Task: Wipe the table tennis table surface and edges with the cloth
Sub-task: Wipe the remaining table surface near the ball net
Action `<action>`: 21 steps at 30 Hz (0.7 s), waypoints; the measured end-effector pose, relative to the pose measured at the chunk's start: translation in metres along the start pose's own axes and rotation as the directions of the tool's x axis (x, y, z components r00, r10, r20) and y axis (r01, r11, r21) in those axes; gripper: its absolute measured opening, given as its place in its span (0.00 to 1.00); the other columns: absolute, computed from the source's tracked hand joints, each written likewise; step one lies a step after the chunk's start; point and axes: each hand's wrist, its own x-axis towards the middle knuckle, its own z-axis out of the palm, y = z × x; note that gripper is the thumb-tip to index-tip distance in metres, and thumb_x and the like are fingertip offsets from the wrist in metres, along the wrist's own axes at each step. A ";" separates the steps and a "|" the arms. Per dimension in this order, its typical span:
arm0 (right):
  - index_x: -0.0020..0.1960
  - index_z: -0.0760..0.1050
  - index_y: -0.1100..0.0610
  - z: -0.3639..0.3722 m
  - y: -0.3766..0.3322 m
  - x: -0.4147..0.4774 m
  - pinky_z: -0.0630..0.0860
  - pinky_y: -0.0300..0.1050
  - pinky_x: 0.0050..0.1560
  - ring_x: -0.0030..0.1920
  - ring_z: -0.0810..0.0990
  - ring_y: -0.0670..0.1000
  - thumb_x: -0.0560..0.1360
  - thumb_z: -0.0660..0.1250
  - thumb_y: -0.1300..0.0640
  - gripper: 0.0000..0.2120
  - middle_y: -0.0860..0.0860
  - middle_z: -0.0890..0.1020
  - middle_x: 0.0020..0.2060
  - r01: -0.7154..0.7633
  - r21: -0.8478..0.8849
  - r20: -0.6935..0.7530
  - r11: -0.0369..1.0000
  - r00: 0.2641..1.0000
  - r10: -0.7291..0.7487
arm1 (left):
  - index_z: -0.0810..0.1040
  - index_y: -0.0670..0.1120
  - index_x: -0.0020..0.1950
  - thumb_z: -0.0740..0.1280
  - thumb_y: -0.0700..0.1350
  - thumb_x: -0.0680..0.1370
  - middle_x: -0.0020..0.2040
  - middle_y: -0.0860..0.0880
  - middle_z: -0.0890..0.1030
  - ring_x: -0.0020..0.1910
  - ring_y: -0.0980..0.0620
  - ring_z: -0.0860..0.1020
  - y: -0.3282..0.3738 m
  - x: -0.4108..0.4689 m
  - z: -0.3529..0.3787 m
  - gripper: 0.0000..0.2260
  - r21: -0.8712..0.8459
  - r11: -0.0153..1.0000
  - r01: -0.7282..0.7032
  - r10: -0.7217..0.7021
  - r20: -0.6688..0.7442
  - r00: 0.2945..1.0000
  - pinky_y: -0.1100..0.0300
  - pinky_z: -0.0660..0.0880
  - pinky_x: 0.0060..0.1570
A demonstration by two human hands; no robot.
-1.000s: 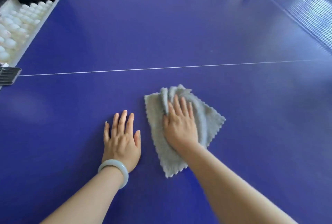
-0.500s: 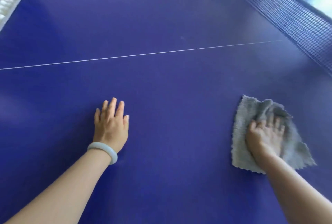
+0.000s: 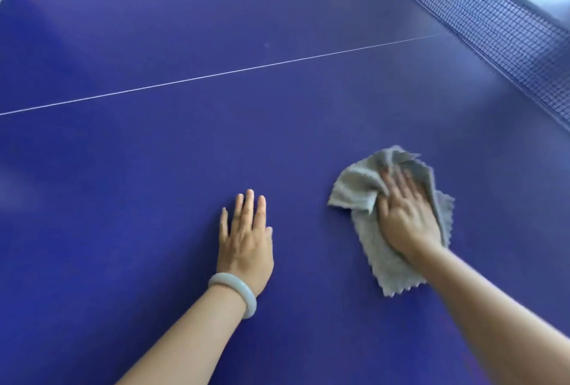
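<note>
Grey and bunched at its far end, the cloth (image 3: 365,245) lies on the blue table (image 3: 138,184) toward the net (image 3: 509,29) side, on the person's side of the white centre line (image 3: 216,76). The right hand (image 3: 407,218) presses it down flat-palmed, fingers extended rather than gripping (likely to spread pressure for wiping). The left hand (image 3: 246,239), bracelet (image 3: 237,292) at the wrist, rests flat and empty on the surface beside it, probably bracing the person's lean.

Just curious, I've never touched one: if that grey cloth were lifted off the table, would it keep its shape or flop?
Probably flops: the cloth is bunched into soft folds beside the right hand. Likely light, as one flat palm seems enough to move it.
</note>
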 end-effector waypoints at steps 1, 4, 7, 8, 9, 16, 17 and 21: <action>0.82 0.48 0.50 -0.003 0.003 0.007 0.38 0.47 0.80 0.81 0.43 0.47 0.84 0.47 0.50 0.27 0.47 0.47 0.82 -0.080 0.026 0.010 0.996 0.997 0.080 | 0.44 0.46 0.81 0.46 0.53 0.84 0.81 0.46 0.43 0.80 0.48 0.41 0.006 -0.003 0.003 0.27 0.008 1.000 0.008 -0.008 0.000 1.000 0.45 0.42 0.78; 0.82 0.45 0.57 0.014 -0.031 -0.021 0.36 0.48 0.79 0.81 0.39 0.51 0.83 0.45 0.56 0.28 0.53 0.42 0.81 -0.159 0.107 -0.004 0.981 0.987 0.161 | 0.44 0.45 0.81 0.44 0.53 0.83 0.81 0.46 0.44 0.80 0.47 0.43 0.013 -0.007 0.007 0.28 0.019 0.999 0.046 -0.046 -0.027 0.999 0.45 0.42 0.77; 0.81 0.52 0.63 0.049 -0.095 -0.116 0.42 0.52 0.79 0.81 0.45 0.56 0.79 0.48 0.58 0.31 0.58 0.49 0.80 0.132 0.096 -0.060 0.987 0.990 -0.126 | 0.43 0.46 0.81 0.44 0.52 0.83 0.81 0.47 0.43 0.80 0.49 0.41 0.012 -0.006 0.010 0.27 0.019 0.999 0.048 -0.048 -0.021 0.999 0.45 0.40 0.77; 0.80 0.57 0.63 0.057 -0.110 -0.149 0.48 0.53 0.78 0.81 0.51 0.57 0.78 0.50 0.57 0.30 0.59 0.54 0.79 0.241 0.093 -0.049 0.966 0.970 -0.237 | 0.42 0.46 0.81 0.45 0.52 0.83 0.81 0.47 0.42 0.80 0.49 0.41 0.012 -0.005 0.011 0.27 0.013 0.999 0.046 -0.046 -0.018 0.999 0.46 0.39 0.77; 0.79 0.59 0.62 0.059 -0.116 -0.174 0.53 0.54 0.77 0.80 0.55 0.57 0.78 0.53 0.57 0.30 0.59 0.58 0.79 0.342 0.121 -0.025 0.932 0.939 -0.342 | 0.43 0.46 0.81 0.46 0.51 0.84 0.81 0.47 0.43 0.80 0.49 0.41 0.012 -0.004 0.011 0.27 0.004 0.999 0.041 -0.041 -0.023 0.999 0.46 0.39 0.77; 0.82 0.53 0.52 -0.005 0.065 -0.114 0.39 0.43 0.79 0.80 0.46 0.46 0.85 0.50 0.51 0.26 0.49 0.54 0.81 0.193 -0.030 -0.013 0.981 0.981 -0.193 | 0.50 0.44 0.81 0.50 0.50 0.84 0.81 0.46 0.49 0.80 0.48 0.47 0.015 -0.007 0.007 0.27 -0.002 0.999 0.050 -0.050 -0.058 0.997 0.46 0.43 0.78; 0.82 0.50 0.51 -0.016 0.092 -0.098 0.38 0.44 0.79 0.80 0.43 0.45 0.85 0.48 0.50 0.26 0.49 0.50 0.81 0.022 -0.015 -0.008 1.000 1.000 -0.022 | 0.49 0.44 0.81 0.49 0.50 0.84 0.81 0.46 0.48 0.80 0.48 0.46 0.018 -0.007 0.007 0.27 0.013 0.998 0.061 -0.060 -0.048 0.997 0.46 0.43 0.78; 0.82 0.44 0.58 -0.011 0.079 -0.101 0.39 0.53 0.79 0.81 0.39 0.53 0.84 0.43 0.49 0.29 0.56 0.43 0.81 -0.346 0.050 0.014 0.937 0.938 0.346 | 0.47 0.42 0.81 0.49 0.51 0.84 0.81 0.44 0.46 0.80 0.45 0.45 0.041 -0.009 0.003 0.28 0.033 0.992 0.125 -0.125 -0.016 0.992 0.44 0.44 0.77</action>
